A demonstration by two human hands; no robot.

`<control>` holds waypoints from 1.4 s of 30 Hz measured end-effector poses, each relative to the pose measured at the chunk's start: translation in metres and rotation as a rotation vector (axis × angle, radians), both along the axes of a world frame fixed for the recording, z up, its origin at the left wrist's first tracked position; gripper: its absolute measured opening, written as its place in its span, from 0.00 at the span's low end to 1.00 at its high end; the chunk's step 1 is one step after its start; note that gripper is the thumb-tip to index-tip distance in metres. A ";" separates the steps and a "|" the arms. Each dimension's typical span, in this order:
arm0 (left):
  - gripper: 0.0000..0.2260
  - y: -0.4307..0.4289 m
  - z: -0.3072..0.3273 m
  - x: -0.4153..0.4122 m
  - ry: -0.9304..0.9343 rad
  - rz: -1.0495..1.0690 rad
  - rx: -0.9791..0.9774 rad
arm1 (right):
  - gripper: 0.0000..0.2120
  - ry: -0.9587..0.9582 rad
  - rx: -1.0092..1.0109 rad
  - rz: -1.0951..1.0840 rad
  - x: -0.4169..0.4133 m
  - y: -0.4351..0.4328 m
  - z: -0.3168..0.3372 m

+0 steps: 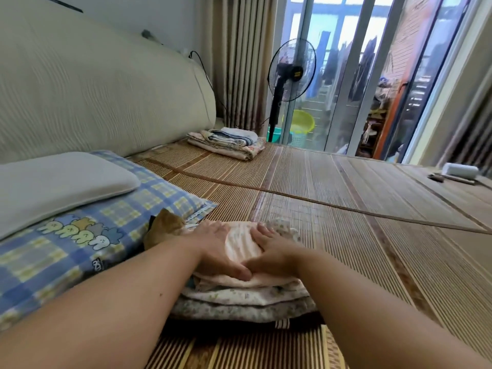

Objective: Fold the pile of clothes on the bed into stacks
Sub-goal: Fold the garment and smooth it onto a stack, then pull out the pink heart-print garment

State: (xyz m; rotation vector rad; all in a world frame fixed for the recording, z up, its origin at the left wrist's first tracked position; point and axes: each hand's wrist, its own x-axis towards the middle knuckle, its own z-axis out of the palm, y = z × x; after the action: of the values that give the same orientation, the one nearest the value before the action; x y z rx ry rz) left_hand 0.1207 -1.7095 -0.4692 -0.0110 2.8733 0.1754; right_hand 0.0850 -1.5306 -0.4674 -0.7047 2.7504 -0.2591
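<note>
On the bed [346, 209], left hand [215, 249] and right hand [271, 251] press flat, fingers straight, on the soft, light peach garment [241, 246] topping the stack [247, 296] beneath them, probably best gripped by its folded edges.

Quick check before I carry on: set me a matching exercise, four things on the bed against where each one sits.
Things:
1. peach striped garment
2. far folded stack
3. grey pillow
4. white roll

Places:
a. at the far right edge of the mat
b. on top of the near stack, pressed flat under the left hand and right hand
c. on the blue plaid pillow
d. by the far end of the headboard, near the fan

Pairs: 1-b, 2-d, 3-c, 4-a
</note>
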 end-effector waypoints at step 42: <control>0.31 0.523 -0.054 0.159 0.101 -0.554 -0.002 | 0.21 0.544 -0.298 -0.770 0.369 0.435 -0.030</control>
State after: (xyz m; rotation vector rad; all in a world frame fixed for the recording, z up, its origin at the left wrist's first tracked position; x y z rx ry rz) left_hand 0.2799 -1.1868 -0.5232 0.8011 2.8436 0.0636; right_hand 0.4537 -1.0955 -0.4973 0.3342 3.4298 -0.7369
